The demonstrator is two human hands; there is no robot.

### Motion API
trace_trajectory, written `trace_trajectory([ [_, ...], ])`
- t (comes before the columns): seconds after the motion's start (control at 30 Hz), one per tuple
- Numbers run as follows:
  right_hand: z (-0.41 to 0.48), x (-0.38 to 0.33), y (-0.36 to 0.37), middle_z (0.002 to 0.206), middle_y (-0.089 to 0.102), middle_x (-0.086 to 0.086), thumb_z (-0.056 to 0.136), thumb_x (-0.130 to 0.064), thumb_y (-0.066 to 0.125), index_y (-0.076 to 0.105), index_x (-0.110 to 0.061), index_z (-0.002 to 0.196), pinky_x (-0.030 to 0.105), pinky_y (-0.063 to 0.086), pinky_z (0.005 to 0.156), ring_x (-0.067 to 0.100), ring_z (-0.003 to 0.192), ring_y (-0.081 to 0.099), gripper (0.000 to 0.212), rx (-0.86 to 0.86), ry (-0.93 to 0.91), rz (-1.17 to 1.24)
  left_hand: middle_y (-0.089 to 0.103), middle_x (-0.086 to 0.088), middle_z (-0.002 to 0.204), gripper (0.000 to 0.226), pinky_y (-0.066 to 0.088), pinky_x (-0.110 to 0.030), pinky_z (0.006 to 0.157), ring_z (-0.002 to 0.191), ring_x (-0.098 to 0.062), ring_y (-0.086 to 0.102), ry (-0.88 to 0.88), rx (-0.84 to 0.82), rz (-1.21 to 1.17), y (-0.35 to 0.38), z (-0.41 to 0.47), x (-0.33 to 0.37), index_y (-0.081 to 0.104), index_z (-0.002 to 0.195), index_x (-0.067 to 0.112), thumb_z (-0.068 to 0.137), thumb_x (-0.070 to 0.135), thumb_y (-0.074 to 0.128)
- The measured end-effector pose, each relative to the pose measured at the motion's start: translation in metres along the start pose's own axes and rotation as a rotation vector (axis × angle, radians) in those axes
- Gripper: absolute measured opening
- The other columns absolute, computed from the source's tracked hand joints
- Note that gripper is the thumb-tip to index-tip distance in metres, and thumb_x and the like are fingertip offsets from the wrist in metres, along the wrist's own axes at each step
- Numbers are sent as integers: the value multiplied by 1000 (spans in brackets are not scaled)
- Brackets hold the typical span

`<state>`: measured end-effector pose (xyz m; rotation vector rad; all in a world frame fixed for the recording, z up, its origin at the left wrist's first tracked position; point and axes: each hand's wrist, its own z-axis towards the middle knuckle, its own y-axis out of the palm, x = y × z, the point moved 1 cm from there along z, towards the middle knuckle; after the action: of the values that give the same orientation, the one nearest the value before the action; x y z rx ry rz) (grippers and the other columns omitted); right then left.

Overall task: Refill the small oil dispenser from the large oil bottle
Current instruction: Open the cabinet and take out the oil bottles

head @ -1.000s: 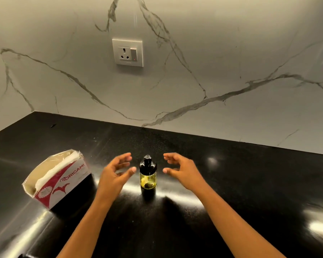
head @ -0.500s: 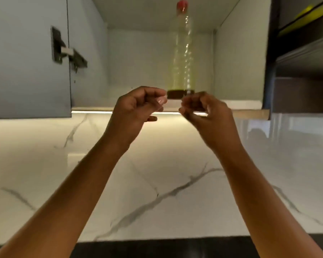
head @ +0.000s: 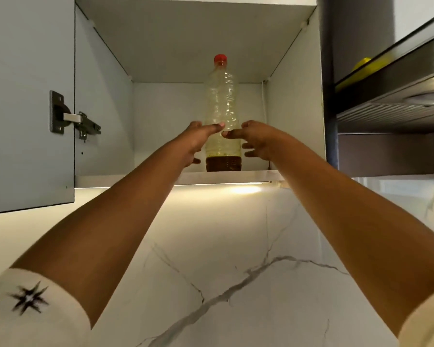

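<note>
Two hands, ours, are raised to the large oil bottle (head: 223, 96), which stands upright at the front edge of the cabinet shelf (head: 236, 176), near its middle. Our left hand (head: 198, 141) and right hand (head: 258, 141) flank its waist, fingers (head: 214, 127) loosely spread and gripping nothing. The foremost tips nearly meet across its front; whether they touch it we cannot tell. We judge it light, with little oil left, thin-walled, easily dented and perhaps greasy, so we would clasp the lower body, not the red cap (head: 220, 58).
</note>
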<state>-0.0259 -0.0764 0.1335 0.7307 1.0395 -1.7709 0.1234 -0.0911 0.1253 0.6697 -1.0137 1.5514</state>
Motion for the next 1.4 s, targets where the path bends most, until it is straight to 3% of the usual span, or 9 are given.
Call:
trace_trajectory([
  [0.1,3,5,2,119,58,9,81,-28,72,46,-10,126,41,45,99,26,110,55,55,-142,33,64,57,-8,124,51,50,-42,82,108,-25,57,-62,-142,-112,2,-2,-3,51,121,23,83,54,63],
  [0.2,2,8,3,106,61,6,83,-25,70,50,-14,113,35,51,87,22,97,60,37,-187,18,89,59,-5,111,40,49,-45,84,100,-23,58,-42,-161,-97,4,-3,-1,53,112,23,84,50,64],
  [0.4,-5,1,-1,114,60,9,79,-22,73,50,-13,117,34,52,83,26,103,60,45,-189,-24,80,60,-3,109,29,49,-52,87,104,-25,57,-29,-148,-92,-6,-10,7,57,99,25,82,46,68],
  [0.6,-22,-27,-10,108,62,5,78,-26,73,50,-15,117,34,52,84,23,101,62,46,-182,-123,85,62,-3,111,31,52,-45,72,104,-25,59,37,-120,-110,-17,-31,36,58,100,25,80,45,69],
  [0.73,-50,-46,-21,111,63,5,77,-32,73,51,-19,115,36,52,88,22,101,62,46,-199,-188,47,62,-4,116,46,54,-44,76,105,-24,61,104,-96,-46,-28,-57,55,58,113,23,78,50,69],
  [0.93,-115,-46,-25,116,61,5,60,-44,75,42,-21,130,35,52,85,21,103,61,81,-246,-245,30,67,-1,110,54,56,-44,80,100,-21,65,157,-11,8,-26,-127,61,58,116,23,74,55,68],
  [1.1,-172,-15,-25,110,60,-2,72,-35,74,39,-24,131,25,49,66,11,92,60,69,-309,-247,78,65,4,116,73,55,-40,76,105,-20,63,102,-11,4,-5,-193,39,55,125,29,59,57,67],
  [1.27,-228,40,-8,109,59,-5,67,-34,79,40,-29,127,29,57,72,10,95,62,72,-352,-193,146,64,3,123,73,53,-44,84,111,-19,63,-6,-6,-63,17,-254,-9,52,128,31,60,48,71],
  [1.4,-273,99,23,117,56,-14,60,-45,79,36,-33,129,33,54,86,8,105,58,82,-394,-197,135,67,7,118,69,54,-32,78,106,-10,65,-101,-9,-122,31,-304,-66,49,129,30,64,36,72],
])
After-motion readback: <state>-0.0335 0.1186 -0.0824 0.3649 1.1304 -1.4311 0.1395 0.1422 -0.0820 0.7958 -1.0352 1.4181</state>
